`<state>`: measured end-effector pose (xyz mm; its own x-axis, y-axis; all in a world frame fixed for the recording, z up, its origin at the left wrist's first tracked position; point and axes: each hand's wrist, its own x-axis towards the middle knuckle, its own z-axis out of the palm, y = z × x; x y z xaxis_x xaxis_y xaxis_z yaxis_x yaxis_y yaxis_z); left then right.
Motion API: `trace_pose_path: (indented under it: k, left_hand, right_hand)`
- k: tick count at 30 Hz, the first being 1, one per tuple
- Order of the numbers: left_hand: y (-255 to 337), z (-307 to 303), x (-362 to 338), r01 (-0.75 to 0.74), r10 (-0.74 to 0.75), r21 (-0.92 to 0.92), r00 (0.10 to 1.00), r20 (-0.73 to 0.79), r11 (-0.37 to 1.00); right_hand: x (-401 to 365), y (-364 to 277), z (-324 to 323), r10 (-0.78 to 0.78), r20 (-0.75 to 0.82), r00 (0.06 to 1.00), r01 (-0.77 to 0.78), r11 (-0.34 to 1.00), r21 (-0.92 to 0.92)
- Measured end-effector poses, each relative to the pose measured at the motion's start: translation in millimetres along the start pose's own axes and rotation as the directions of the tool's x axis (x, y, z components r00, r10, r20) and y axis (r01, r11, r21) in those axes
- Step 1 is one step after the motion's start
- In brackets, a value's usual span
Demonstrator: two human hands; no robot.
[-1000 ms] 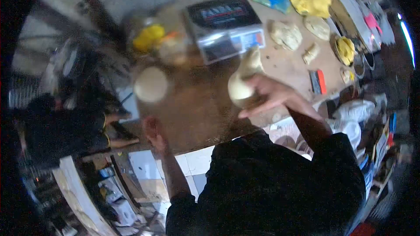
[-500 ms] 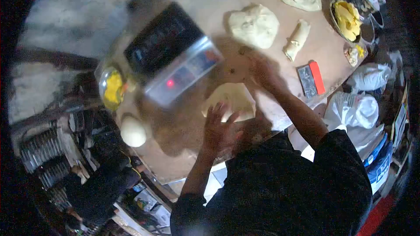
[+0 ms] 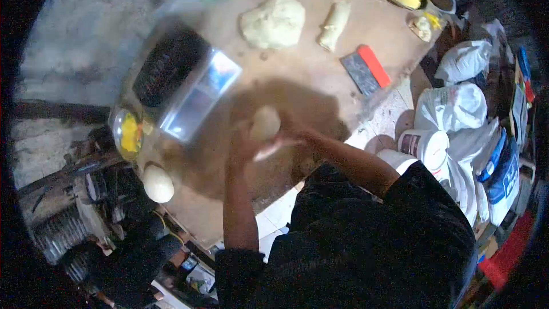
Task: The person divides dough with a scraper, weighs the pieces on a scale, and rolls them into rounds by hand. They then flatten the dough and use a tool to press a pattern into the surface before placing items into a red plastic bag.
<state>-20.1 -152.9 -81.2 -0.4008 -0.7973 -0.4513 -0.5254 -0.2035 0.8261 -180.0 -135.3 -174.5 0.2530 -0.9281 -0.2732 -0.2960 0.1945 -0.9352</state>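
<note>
L hand (image 3: 243, 147) & R hand (image 3: 287, 137) both cupping pale round dough lump (image 3: 265, 123) over brown wooden table (image 3: 297, 77). Prob. rounding it; next needing even palm pressure.

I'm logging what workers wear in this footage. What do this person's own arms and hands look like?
Both hands are bare: no gloves on the left hand or the right hand. The forearms are uncovered too. The person wears a black top, its sleeves ending high on the arms. Motion blur hides whether there are rings or a watch.
</note>
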Motion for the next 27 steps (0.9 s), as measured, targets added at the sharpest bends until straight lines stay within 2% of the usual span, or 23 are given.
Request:
trace_pose_path:
  k: [1, 2, 4, 6, 8, 9, 10, 12, 13, 14, 15, 16, 17, 18, 19, 20, 21, 22, 23, 24, 25, 26, 27]
  left_hand:
    - [-21.0, 17.1, -35.7, -0.064, 0.068, 0.131, 0.997, -0.022, 0.989]
    - [-41.8, 34.2, -71.6, -0.119, 0.135, 0.262, 0.990, -0.045, 0.958]
    - [-87.6, 59.6, -129.0, 0.128, -0.144, 0.567, 0.990, -0.017, 0.814]
    - [-118.3, 61.1, -131.7, 0.076, -0.071, 0.569, 0.997, -0.030, 0.819]
    - [-133.1, 70.9, -148.2, 0.045, -0.025, 0.549, 0.999, -0.045, 0.834]
    - [-100.5, 64.7, -142.0, -0.106, 0.163, 0.325, 0.975, -0.153, 0.940]
    - [-59.3, 52.8, -128.6, -0.294, 0.311, 0.100, 0.901, -0.302, 0.950]
    - [0.0, 26.3, -116.9, -0.462, 0.422, -0.057, 0.848, -0.319, 0.885]
    - [5.9, 25.7, -116.7, -0.566, 0.577, 0.131, 0.761, -0.297, 0.814]
    - [7.6, 25.8, -117.5, -0.640, 0.711, 0.314, 0.661, -0.240, 0.701]
    - [6.6, 30.1, -119.2, -0.638, 0.708, 0.311, 0.661, -0.249, 0.704]
    - [4.3, 40.2, -123.4, -0.558, 0.626, 0.326, 0.763, -0.159, 0.763]
    - [-0.4, 52.4, -129.5, -0.467, 0.518, 0.350, 0.853, -0.066, 0.812]
    - [-46.6, 80.9, -121.2, -0.250, 0.262, 0.265, 0.965, -0.011, 0.931]
    - [-123.4, 117.5, -100.9, -0.428, 0.445, 0.445, 0.892, 0.072, 0.786]
    - [-101.9, 113.9, -112.3, -0.476, 0.503, 0.503, 0.859, 0.093, 0.721]
    - [-78.0, 109.7, -124.1, -0.517, 0.558, 0.558, 0.822, 0.113, 0.649]
    - [-67.7, 91.0, -125.0, -0.496, 0.532, 0.568, 0.838, 0.117, 0.656]
    - [-59.5, 74.8, -119.3, -0.310, 0.335, 0.281, 0.941, -0.047, 0.908]
    - [-55.7, 60.5, -109.1, -0.090, 0.080, -0.069, 0.987, -0.140, 0.994]
    - [-73.4, 47.6, -81.6, -0.037, 0.015, -0.070, 0.956, -0.292, 0.997]
    - [-90.5, 34.7, -54.1, 0.012, -0.049, -0.088, 0.899, -0.435, 0.996]
    - [-74.3, 14.8, -24.7, 0.151, -0.084, 0.082, 0.839, -0.537, 0.985]
  right_hand:
    - [-28.7, -9.7, -0.4, -0.151, 0.199, 0.968, 0.101, 0.965, 0.241]
    - [-61.2, -9.9, 9.7, -0.308, 0.217, 0.927, 0.303, 0.951, 0.055]
    - [-102.4, -1.7, 35.1, -0.448, 0.256, 0.857, 0.491, 0.860, -0.141]
    - [-121.0, 10.6, 55.1, -0.417, 0.404, 0.814, 0.548, 0.783, -0.296]
    - [-96.2, -17.5, 42.0, -0.237, 0.572, 0.785, 0.359, 0.927, -0.109]
    - [-84.8, -44.8, 23.5, -0.250, 0.548, 0.798, 0.372, 0.920, -0.123]
    - [-79.8, -72.8, 6.0, -0.262, 0.524, 0.810, 0.387, 0.911, -0.142]
    - [-91.9, -113.7, -6.7, -0.517, 0.224, 0.826, 0.561, 0.796, -0.229]
    - [-94.6, -112.9, -8.6, -0.511, 0.241, 0.825, 0.561, 0.794, -0.236]
    - [-98.6, -109.8, -12.9, -0.589, 0.276, 0.760, 0.650, 0.706, -0.282]
    - [-100.6, -104.9, -18.2, -0.658, 0.312, 0.685, 0.728, 0.606, -0.320]
    - [-106.2, -85.8, -15.2, -0.497, 0.395, 0.772, 0.635, 0.632, -0.445]
    - [-122.9, -77.5, -10.0, -0.687, 0.253, 0.681, 0.709, 0.533, -0.461]
    - [-123.8, -16.3, 4.0, -0.516, 0.358, 0.779, 0.623, 0.569, -0.537]
    - [-134.0, -4.1, 2.5, -0.382, 0.464, 0.799, 0.594, 0.618, -0.515]
    - [-144.3, 7.7, 1.0, -0.236, 0.558, 0.796, 0.552, 0.661, -0.508]
    - [-135.6, 55.5, 12.2, -0.004, 0.684, 0.730, 0.476, 0.721, -0.504]
    - [-123.9, 44.8, 5.8, -0.021, 0.695, 0.719, 0.481, 0.736, -0.476]
    - [-105.4, 16.7, -16.7, -0.080, 0.701, 0.709, 0.453, 0.813, -0.366]
    - [-79.5, -3.6, -28.8, -0.071, 0.627, 0.776, 0.373, 0.853, -0.366]
    - [-53.4, -23.9, -41.1, -0.061, 0.547, 0.835, 0.294, 0.890, -0.349]
    - [-16.9, -9.3, -38.9, -0.141, 0.315, 0.939, 0.255, 0.898, -0.357]
    - [19.5, 4.8, -36.8, -0.211, 0.060, 0.976, 0.219, 0.913, -0.346]
